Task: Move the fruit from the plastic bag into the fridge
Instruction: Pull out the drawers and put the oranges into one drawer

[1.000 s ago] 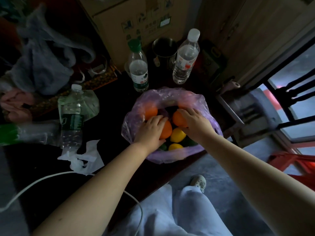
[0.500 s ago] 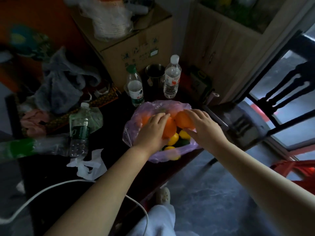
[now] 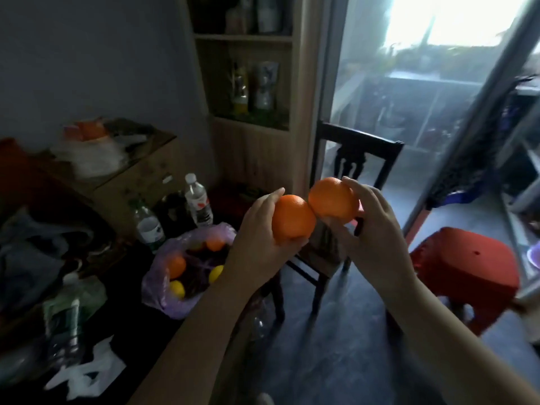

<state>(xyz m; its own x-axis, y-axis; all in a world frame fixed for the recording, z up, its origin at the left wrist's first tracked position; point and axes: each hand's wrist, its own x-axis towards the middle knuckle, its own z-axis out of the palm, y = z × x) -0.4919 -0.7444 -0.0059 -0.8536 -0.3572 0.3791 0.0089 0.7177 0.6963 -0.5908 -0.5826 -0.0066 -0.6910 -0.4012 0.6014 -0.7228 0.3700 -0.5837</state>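
Observation:
My left hand [image 3: 257,247] grips one orange [image 3: 293,218], held up in front of me. My right hand [image 3: 371,232] grips a second orange [image 3: 333,200], and the two fruits touch. Below and to the left, the purple plastic bag [image 3: 159,285] lies open on the dark table. Inside it I see two smaller oranges [image 3: 176,266] and two yellow fruits [image 3: 216,273]. No fridge is in view.
Water bottles [image 3: 198,201] and a cardboard box [image 3: 137,182] stand behind the bag. A dark wooden chair [image 3: 359,159] stands just beyond my hands, a red plastic stool [image 3: 467,267] to its right. A wooden shelf unit [image 3: 251,83] and a glass door [image 3: 423,83] lie ahead.
Both hands have lifted out of the bag, each with an orange, and risen well above the table. My view has swung up and to the right, toward the chair and door.

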